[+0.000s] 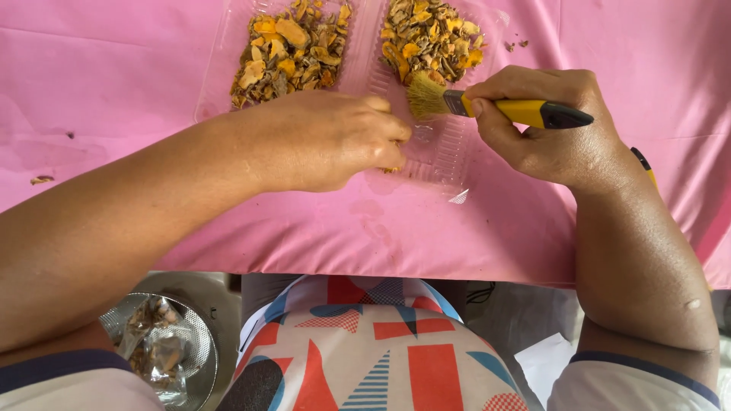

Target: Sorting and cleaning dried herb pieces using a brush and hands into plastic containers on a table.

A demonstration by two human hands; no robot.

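Right hand [544, 122] closed around the yellow-and-black handle of a small brush [487, 105], bristles pointing left and touching the near end of the right compartment of a clear plastic tray [445, 164]. Left hand [335, 141] curled just beside the bristles, fingertips pinched over the same compartment; probably on a small orange piece, though too hidden to tell what, if anything, is held. Two heaps of orange-yellow root pieces [293, 49] and [430, 38] at the far ends of the tray's two compartments, the near part of the right one mostly bare apart from a crumb or two. Judged from that, well along with the sweeping: most pieces gathered, only scraps left under the fingers. Tray on a pink tablecloth [114, 84] over the table, a few crumbs [518, 44] just beyond the tray's right edge and one stray bit [42, 180] far left. Plenty of open cloth to either side; table's near edge close below the tray, with a metal sieve [164, 346] down on the floor beside the lap.
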